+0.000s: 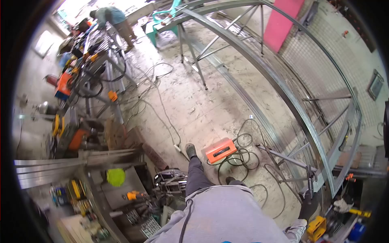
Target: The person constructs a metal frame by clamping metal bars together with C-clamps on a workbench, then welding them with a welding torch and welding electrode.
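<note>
My right hand (309, 207), in a dark glove, is at the lower right beside the end of the curved metal frame (279, 87). Its fingers appear closed around the lower end of a metal clamp (310, 182) that stands upright against the frame; the fingers are blurred. The frame is a long arch of grey steel with welded struts, resting on metal stands. My left hand is out of sight; only a bunched grey sleeve (172, 220) shows at my left side.
An orange welding machine (221, 150) with coiled black cables sits on the floor before my feet. Cluttered benches with tools (75, 190) line the left. A person (113, 22) bends over far back, near a green chair (152, 30). A yellow tool (316, 229) lies lower right.
</note>
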Action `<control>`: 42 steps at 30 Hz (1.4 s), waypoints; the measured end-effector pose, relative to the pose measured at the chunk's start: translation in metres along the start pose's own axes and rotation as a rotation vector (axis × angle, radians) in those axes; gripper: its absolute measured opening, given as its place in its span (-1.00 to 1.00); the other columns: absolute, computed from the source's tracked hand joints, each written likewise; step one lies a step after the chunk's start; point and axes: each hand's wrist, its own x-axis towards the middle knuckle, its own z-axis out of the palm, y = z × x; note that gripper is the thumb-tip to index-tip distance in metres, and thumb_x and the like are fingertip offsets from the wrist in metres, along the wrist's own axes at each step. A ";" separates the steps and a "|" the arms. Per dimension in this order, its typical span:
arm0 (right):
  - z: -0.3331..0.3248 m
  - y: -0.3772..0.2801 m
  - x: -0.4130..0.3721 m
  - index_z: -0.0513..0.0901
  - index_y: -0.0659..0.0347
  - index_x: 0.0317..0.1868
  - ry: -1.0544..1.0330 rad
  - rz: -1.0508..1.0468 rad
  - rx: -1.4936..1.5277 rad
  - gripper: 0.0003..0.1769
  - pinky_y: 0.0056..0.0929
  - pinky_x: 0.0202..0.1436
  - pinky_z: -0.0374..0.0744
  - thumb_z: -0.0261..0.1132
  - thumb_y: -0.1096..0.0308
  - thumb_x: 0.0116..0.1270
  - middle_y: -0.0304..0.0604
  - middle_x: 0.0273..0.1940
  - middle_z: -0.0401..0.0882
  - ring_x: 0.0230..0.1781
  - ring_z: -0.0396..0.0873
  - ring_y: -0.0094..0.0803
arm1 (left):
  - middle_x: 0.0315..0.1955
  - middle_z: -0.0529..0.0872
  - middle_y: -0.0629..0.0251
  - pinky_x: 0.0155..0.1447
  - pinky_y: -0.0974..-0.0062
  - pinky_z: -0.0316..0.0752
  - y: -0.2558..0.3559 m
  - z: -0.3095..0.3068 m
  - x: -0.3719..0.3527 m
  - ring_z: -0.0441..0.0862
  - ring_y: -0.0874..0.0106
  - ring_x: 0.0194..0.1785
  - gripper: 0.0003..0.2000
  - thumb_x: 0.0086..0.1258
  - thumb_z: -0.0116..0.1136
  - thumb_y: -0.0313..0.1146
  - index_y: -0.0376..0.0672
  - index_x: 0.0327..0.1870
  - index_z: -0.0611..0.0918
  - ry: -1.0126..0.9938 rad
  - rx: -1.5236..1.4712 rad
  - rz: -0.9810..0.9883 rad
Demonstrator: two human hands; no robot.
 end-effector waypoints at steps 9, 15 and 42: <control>-0.001 -0.215 -0.045 0.66 0.11 0.29 0.014 0.441 1.144 -0.49 -0.50 -0.43 0.35 0.15 -0.12 0.69 -0.24 -0.09 0.71 -0.47 0.47 -0.63 | -0.25 0.84 0.05 -0.07 0.01 0.71 0.054 -0.362 0.244 0.83 0.05 -0.11 -0.86 0.39 0.26 -0.27 -0.05 -0.21 0.81 0.383 0.567 0.556; -0.003 -0.402 0.036 0.52 0.16 0.52 -0.316 0.266 1.799 -0.46 -0.53 -0.39 0.43 0.20 0.03 0.73 -0.12 0.18 0.71 -0.44 0.41 -0.69 | -0.37 0.70 0.44 -0.47 0.54 0.34 0.230 -0.541 0.256 0.58 0.53 -0.46 -0.78 0.58 0.28 -0.08 0.02 0.00 0.72 0.133 -1.218 0.418; 0.383 -0.437 0.495 0.59 0.34 0.43 -0.448 0.325 -0.322 -0.21 -0.05 0.35 0.55 0.38 -0.14 0.43 0.19 0.42 0.59 0.33 0.58 0.05 | -0.34 0.64 0.51 -0.33 0.59 0.34 0.335 -0.838 0.330 0.52 0.62 -0.37 -0.85 0.57 0.25 -0.28 -0.07 0.03 0.71 0.477 -1.244 0.289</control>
